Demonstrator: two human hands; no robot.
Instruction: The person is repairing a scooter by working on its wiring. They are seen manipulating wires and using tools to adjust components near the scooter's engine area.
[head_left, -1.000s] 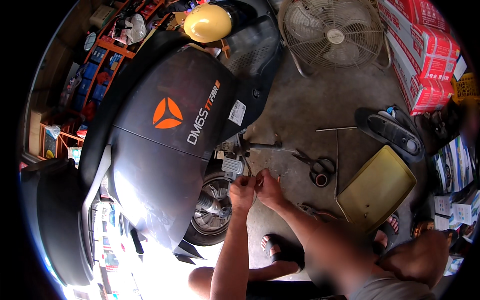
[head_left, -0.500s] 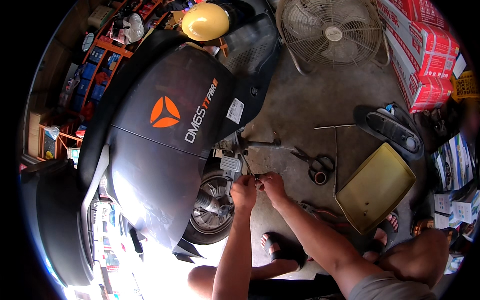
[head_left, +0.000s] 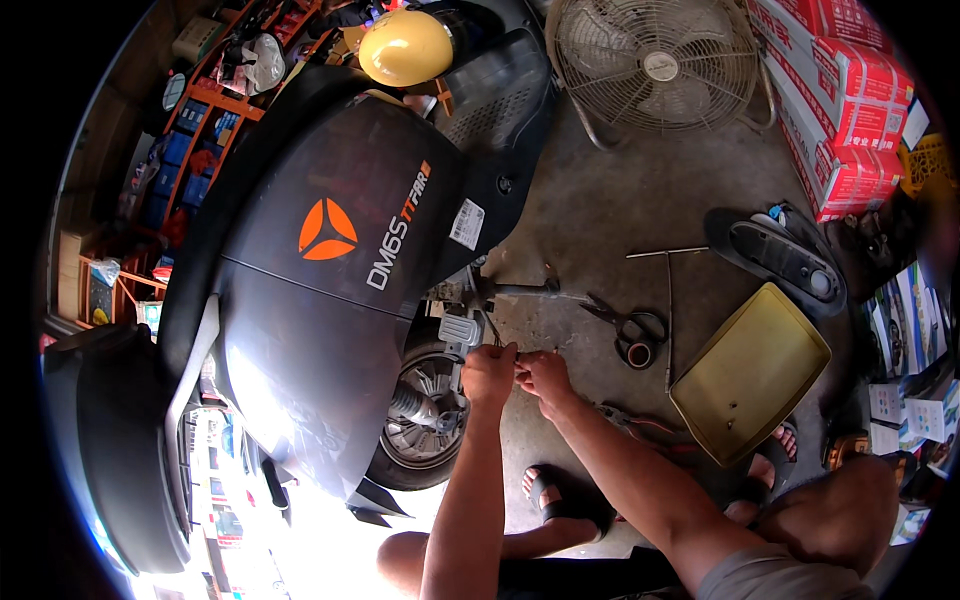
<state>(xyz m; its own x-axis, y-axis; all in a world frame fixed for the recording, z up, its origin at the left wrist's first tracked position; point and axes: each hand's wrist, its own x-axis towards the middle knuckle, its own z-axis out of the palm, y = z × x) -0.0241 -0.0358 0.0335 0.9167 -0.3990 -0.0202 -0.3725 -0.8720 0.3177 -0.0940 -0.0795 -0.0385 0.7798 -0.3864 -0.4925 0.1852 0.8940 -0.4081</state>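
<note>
A dark grey electric scooter [head_left: 330, 215] with an orange emblem stands on the left. Its rear wheel [head_left: 425, 400] and a metal footrest [head_left: 461, 331] show beside my hands. A thin dark cable [head_left: 492, 322] runs down from the scooter's frame to my left hand [head_left: 488, 377], whose fingers are closed around its end. Just to the right, my right hand [head_left: 546, 380] pinches with thumb and forefinger. What lies in that pinch is too small to make out. The hands are close together, slightly apart.
On the floor to the right lie black-handled scissors [head_left: 630, 328], a roll of tape [head_left: 640, 354], a T-handled wrench [head_left: 669, 310], pliers [head_left: 640, 420] and a yellow tray [head_left: 690, 400] with small parts. Further off are a black plastic cover [head_left: 780, 255], a floor fan [head_left: 655, 65] and red-and-white boxes [head_left: 850, 120].
My hands were meeting fingertip to fingertip; now a small gap shows between them. The right hand has turned and dropped slightly, while the left stays by the footrest.
</note>
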